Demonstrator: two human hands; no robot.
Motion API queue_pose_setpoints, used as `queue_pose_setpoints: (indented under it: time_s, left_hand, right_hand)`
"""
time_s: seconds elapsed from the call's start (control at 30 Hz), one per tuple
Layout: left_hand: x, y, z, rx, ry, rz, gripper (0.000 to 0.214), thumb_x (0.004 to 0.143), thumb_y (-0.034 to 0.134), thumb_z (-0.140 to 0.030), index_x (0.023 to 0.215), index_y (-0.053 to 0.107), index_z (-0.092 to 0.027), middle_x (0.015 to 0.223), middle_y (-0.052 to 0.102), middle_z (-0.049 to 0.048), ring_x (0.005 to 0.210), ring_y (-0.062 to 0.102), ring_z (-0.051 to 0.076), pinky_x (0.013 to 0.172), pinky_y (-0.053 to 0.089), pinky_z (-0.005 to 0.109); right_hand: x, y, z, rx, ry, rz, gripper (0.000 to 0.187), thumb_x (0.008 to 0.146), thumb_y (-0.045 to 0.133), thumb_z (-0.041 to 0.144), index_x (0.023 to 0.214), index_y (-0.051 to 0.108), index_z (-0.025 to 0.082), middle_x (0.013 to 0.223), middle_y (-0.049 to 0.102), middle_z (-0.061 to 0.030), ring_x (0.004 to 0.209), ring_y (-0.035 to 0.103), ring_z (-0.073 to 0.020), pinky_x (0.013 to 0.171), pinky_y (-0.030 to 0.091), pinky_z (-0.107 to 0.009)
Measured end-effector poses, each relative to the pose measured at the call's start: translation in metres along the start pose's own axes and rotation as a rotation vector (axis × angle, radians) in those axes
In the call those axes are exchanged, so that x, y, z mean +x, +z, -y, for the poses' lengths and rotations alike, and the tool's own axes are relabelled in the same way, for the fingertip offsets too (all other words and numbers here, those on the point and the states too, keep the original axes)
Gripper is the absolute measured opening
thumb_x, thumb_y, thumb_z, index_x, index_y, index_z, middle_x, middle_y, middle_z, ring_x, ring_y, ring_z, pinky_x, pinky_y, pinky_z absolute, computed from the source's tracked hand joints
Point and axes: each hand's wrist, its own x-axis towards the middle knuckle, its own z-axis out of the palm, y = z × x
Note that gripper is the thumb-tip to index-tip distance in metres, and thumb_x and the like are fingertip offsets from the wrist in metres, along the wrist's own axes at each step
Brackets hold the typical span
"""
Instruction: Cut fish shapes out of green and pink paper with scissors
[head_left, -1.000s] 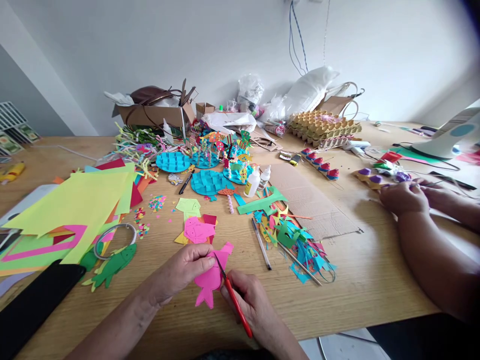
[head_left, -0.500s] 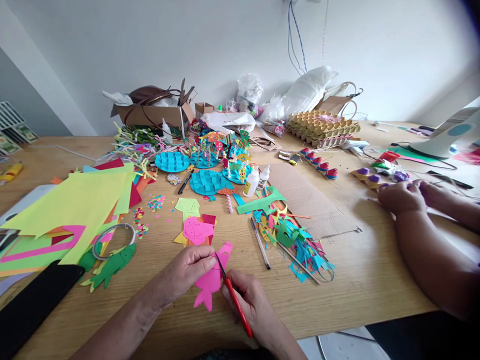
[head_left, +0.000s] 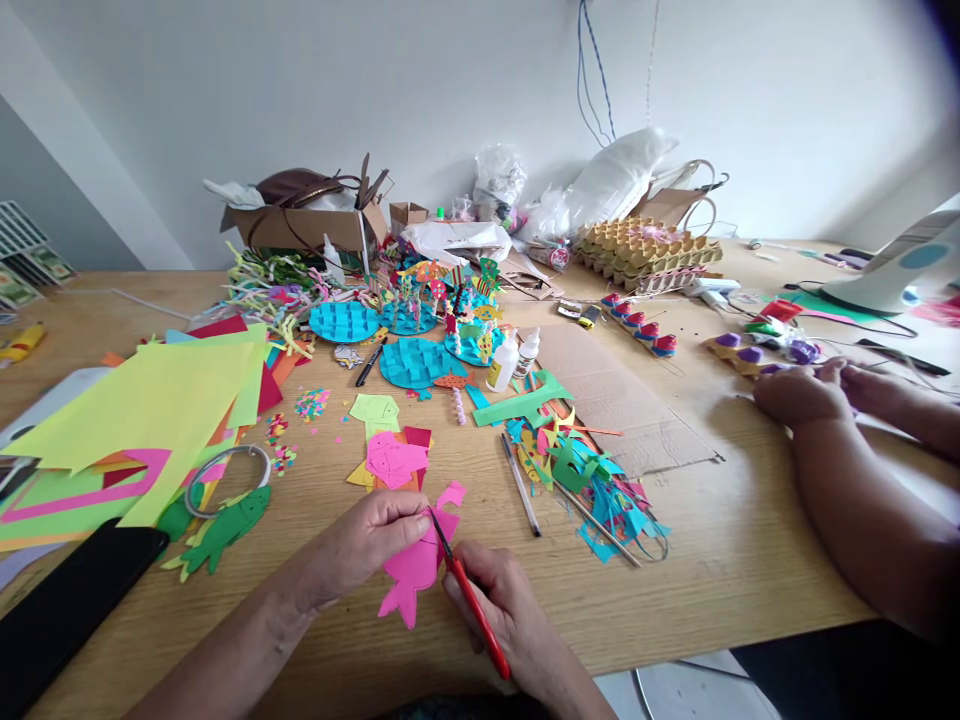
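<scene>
Between thumb and fingers, my left hand [head_left: 394, 525] pinches a pink paper fish [head_left: 414, 572] near its upper end. Its tail points down toward me. My right hand [head_left: 491, 590] holds red-handled scissors [head_left: 474, 610], with the dark blades at the paper's upper edge beside my left fingertips. A small pink paper scrap [head_left: 451, 494] shows just beyond the blades. Farther back, another pink paper cutout [head_left: 395, 460] with drawn lines lies over yellow and red pieces. A light-green paper piece [head_left: 375, 410] is behind it.
Coloured paper sheets [head_left: 150, 390] and a green paper fish [head_left: 236, 525] lie at left. A pen [head_left: 520, 485] and paper scraps [head_left: 615, 505] are right of my hands. Glue bottles [head_left: 502, 365] stand near blue discs [head_left: 416, 362]. At right, another person's hands [head_left: 806, 395] handle an egg-carton strip [head_left: 727, 352].
The pink strip above the fish looks separated from it now, as a small scrap. The fish has shifted slightly down and left; the scissors stay at its edge.
</scene>
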Motion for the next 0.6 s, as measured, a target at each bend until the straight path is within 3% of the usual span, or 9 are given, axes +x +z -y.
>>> queue_pose_setpoints:
  time_s: [0.4, 0.6]
  left_hand:
    - [-0.002, -0.007, -0.008, 0.068, -0.047, 0.056, 0.027, 0.078, 0.046, -0.036, 0.059, 0.04, -0.019, 0.055, 0.035, -0.0063, 0.051, 0.029, 0.009, 0.047, 0.022, 0.022]
    - [-0.002, -0.013, -0.011, 0.035, -0.109, 0.143, 0.025, 0.076, 0.048, -0.034, 0.058, 0.042, -0.018, 0.052, 0.036, -0.0069, 0.048, 0.028, 0.008, 0.045, 0.019, 0.021]
  right_hand:
    - [0.0, -0.005, 0.006, -0.043, -0.037, 0.032, 0.031, 0.088, 0.04, 0.027, 0.06, 0.029, 0.019, 0.057, 0.027, 0.0061, 0.052, 0.026, -0.0088, 0.048, 0.021, -0.023]
    - [-0.001, -0.007, 0.007, -0.083, -0.034, 0.067, 0.031, 0.087, 0.043, 0.025, 0.06, 0.028, 0.019, 0.057, 0.027, 0.0064, 0.052, 0.026, -0.0084, 0.047, 0.022, -0.021]
